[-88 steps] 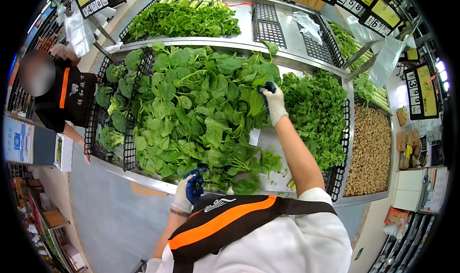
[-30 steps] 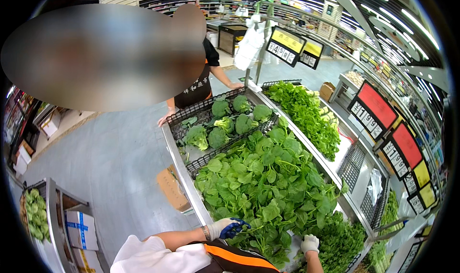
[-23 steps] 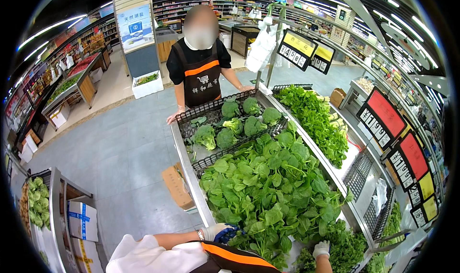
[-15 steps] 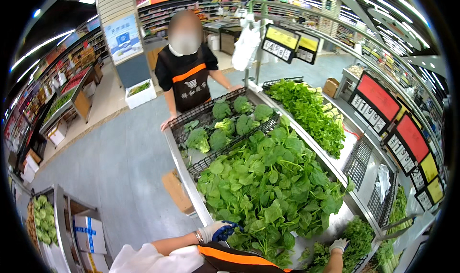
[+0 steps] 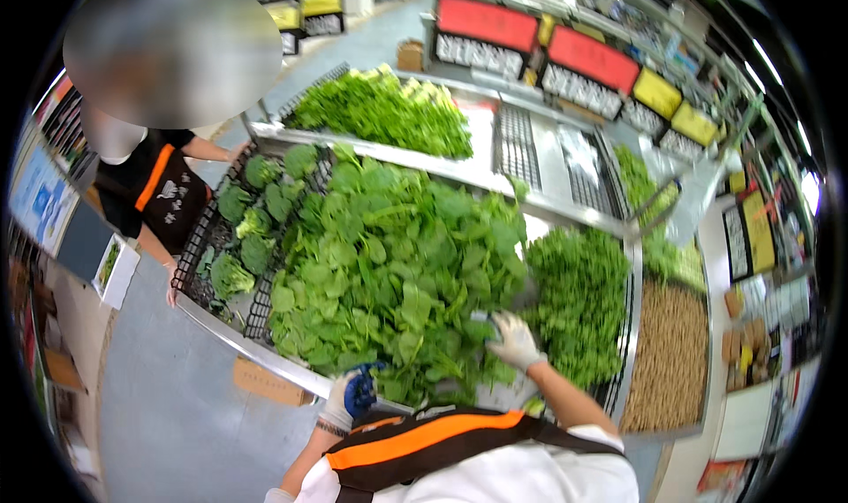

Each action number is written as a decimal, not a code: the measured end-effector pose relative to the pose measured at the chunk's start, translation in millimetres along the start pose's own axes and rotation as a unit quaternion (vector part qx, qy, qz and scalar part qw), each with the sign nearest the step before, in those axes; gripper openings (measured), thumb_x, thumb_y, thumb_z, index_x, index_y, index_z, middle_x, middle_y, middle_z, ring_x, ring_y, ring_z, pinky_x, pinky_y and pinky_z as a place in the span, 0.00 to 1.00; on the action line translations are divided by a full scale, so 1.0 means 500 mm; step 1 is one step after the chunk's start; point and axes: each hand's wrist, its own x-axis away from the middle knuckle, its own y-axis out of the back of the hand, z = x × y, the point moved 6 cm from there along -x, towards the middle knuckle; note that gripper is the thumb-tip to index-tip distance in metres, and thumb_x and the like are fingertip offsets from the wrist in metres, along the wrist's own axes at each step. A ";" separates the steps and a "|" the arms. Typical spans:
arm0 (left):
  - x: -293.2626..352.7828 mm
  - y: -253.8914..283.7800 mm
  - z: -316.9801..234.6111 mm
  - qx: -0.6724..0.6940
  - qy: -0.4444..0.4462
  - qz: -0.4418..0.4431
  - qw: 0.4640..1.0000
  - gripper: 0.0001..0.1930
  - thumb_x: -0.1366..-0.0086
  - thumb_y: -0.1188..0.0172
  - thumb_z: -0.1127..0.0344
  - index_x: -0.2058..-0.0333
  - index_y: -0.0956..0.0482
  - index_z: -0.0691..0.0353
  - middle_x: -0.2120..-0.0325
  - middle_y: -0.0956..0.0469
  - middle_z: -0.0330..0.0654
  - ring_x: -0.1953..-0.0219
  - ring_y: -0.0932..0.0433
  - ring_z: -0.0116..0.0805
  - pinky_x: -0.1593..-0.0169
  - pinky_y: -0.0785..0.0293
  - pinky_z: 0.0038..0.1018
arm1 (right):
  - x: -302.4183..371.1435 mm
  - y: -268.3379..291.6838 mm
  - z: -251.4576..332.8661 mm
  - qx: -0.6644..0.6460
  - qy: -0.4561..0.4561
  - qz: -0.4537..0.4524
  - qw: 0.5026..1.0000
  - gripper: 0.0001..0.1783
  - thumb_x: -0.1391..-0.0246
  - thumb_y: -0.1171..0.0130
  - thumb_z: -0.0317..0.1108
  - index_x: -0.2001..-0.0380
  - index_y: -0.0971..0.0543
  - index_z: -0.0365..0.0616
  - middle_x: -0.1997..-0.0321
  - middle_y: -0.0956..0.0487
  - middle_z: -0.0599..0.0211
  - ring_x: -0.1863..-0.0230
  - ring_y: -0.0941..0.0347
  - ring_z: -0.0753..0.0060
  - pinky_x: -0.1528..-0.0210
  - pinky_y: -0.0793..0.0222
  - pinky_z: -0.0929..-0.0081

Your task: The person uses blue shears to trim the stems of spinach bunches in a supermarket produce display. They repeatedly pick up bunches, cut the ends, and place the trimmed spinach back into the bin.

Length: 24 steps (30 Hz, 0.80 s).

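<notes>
A broad heap of leafy greens [image 5: 397,264] with round leaves fills the middle of the metal display stand. My left hand [image 5: 347,393], in a white glove with a blue-coated palm, is at the heap's near edge by the stand's rim; its fingers are bent and blurred. On the heap's right side my right hand [image 5: 516,344], also gloved, reaches in from below. Its fingers and thumb are apart against the leaves, with nothing visibly gripped. Just right of it lies a pile of finer, feathery greens [image 5: 579,304].
Broccoli [image 5: 256,251] sits in a black crate on the left, where a person in a dark apron [image 5: 163,189] rests both hands on the stand. Celery-like greens [image 5: 389,114] lie behind the metal divider. Price signs [image 5: 486,39] hang at the back. Brown, stick-like produce [image 5: 667,357] fills a bin on the right.
My view has swung right and closer over the stand. My right hand has moved from the feathery greens to the right side of the leafy heap. My left hand stays by the near rim.
</notes>
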 end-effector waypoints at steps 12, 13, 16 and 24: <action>0.074 -0.026 -0.107 0.357 0.211 -0.072 0.907 0.24 0.31 0.53 0.61 0.42 0.35 0.70 0.81 0.37 0.34 0.80 0.38 0.26 0.79 0.42 0.22 | -0.327 0.025 -0.385 -0.411 -0.308 -0.137 0.847 0.32 0.51 0.36 0.57 0.56 0.22 0.38 0.66 0.20 0.57 0.68 0.26 0.62 0.62 0.32 0.64; 0.094 -0.015 -0.093 0.387 0.195 -0.052 0.900 0.25 0.32 0.51 0.62 0.41 0.37 0.72 0.80 0.37 0.34 0.80 0.38 0.24 0.78 0.40 0.22 | -0.372 0.024 -0.349 -0.378 -0.325 -0.136 0.856 0.34 0.53 0.35 0.59 0.55 0.22 0.38 0.65 0.19 0.56 0.65 0.24 0.59 0.61 0.32 0.63; 0.118 0.018 -0.081 -0.162 0.143 -0.064 0.974 0.09 0.45 0.43 0.66 0.65 0.25 0.59 0.70 0.24 0.42 0.74 0.27 0.39 0.72 0.32 0.33 | -0.460 0.032 -0.330 -0.355 -0.331 -0.112 0.867 0.40 0.55 0.33 0.60 0.50 0.26 0.36 0.55 0.20 0.49 0.54 0.23 0.53 0.53 0.30 0.61; 0.101 -0.027 -0.104 -0.013 0.199 -0.065 0.978 0.08 0.47 0.42 0.70 0.66 0.22 0.60 0.69 0.22 0.43 0.71 0.25 0.38 0.68 0.29 0.29 | -0.578 -0.083 -0.431 -0.526 -0.369 -0.105 0.759 0.39 0.54 0.30 0.48 0.44 0.31 0.35 0.59 0.21 0.59 0.66 0.25 0.67 0.64 0.29 0.65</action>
